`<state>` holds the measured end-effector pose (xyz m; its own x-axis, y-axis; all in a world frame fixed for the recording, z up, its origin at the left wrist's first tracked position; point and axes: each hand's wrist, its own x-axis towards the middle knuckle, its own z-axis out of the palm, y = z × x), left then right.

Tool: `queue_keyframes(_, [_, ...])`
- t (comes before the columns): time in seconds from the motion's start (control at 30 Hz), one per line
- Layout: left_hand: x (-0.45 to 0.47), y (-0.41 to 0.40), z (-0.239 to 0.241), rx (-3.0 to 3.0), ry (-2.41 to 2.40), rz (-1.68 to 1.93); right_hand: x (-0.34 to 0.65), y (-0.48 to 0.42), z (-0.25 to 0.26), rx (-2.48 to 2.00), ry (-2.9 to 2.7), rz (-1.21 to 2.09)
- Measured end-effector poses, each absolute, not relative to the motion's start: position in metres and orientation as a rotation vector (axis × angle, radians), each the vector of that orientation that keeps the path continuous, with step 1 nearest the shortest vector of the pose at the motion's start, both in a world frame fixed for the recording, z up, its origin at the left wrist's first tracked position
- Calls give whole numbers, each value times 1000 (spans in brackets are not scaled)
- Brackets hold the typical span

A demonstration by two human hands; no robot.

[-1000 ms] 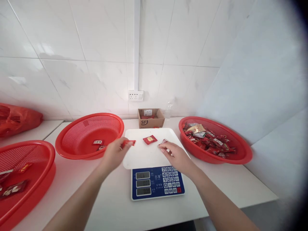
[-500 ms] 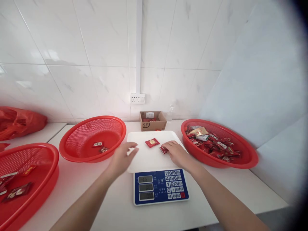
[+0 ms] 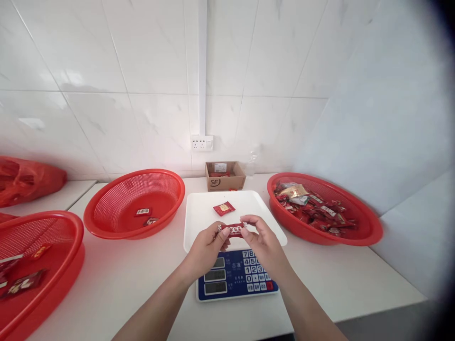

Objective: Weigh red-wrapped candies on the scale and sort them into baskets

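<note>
A small dark red snack packet (image 3: 234, 230) with white lettering is stretched between my two hands above the front of the scale. My left hand (image 3: 210, 244) pinches its left end, and my right hand (image 3: 262, 238) pinches the right end. Behind it, a red packet with a pale yellow print (image 3: 224, 208) lies flat on the white weighing pan (image 3: 199, 203). Under my hands, the blue keypad panel (image 3: 236, 279) of the scale is partly covered by my fingers.
On the right stands a red basket (image 3: 369, 237) heaped with packets. A second red basket (image 3: 103, 203) holds two packets, and another basket (image 3: 67, 265) at the front left holds several. An open cardboard box (image 3: 227, 182) and a red plastic bag (image 3: 35, 180) sit behind.
My right hand has lifted the dark red packet off the pan and drawn it nearer. My left hand has moved right and taken its other end.
</note>
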<state>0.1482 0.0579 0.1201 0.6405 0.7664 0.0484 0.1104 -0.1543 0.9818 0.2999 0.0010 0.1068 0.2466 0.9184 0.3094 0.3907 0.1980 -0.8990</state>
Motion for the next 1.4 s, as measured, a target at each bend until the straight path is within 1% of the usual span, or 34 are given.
queue_keyframes(0.1, [146, 53, 125, 1657, 695, 645, 298, 0, 108, -1420, -1336, 776])
queue_keyframes(0.27, [147, 46, 123, 1565, 768, 654, 288, -4, 113, -1475, -1332, 653])
queue_keyframes(0.3, [147, 44, 123, 1563, 769, 663, 286, -4, 112, -1460, -1317, 676])
queue_keyframes(0.47, [142, 36, 126, 1702, 674, 736, 282, -7, 103, -1256, -1146, 1061])
queue_keyframes(0.53, [142, 37, 126, 1732, 705, 750, 281, -8, 104, -1302, -1178, 984])
queue_keyframes(0.67, [143, 43, 119, 1688, 829, 700, 280, -9, 109, -1503, -1335, 459])
queue_keyframes(0.73, [144, 45, 115, 1720, 862, 718, 279, -9, 108, -1524, -1350, 390])
queue_keyframes(0.77, [144, 44, 114, 1755, 880, 747, 279, -9, 107, -1516, -1333, 441])
queue_keyframes(0.83, [144, 43, 114, 1797, 891, 793, 278, -7, 102, -1457, -1248, 650])
queue_keyframes(0.93, [143, 42, 116, 1662, 795, 762, 276, -5, 96, -1281, -1074, 967])
queue_keyframes(1.0, [143, 42, 118, 1541, 724, 740, 275, -4, 95, -1190, -1003, 1087])
queue_keyframes(1.07, [141, 44, 118, 1519, 719, 742, 274, -3, 97, -1179, -998, 1123])
queue_keyframes(1.13, [138, 45, 117, 1625, 794, 745, 274, -4, 100, -1273, -1085, 1060])
queue_keyframes(1.27, [129, 50, 113, 1997, 987, 808, 277, -5, 108, -1536, -1376, 673])
queue_keyframes(1.4, [105, 67, 124, 1987, 1199, 987, 289, 5, 115, -1628, -1400, 437])
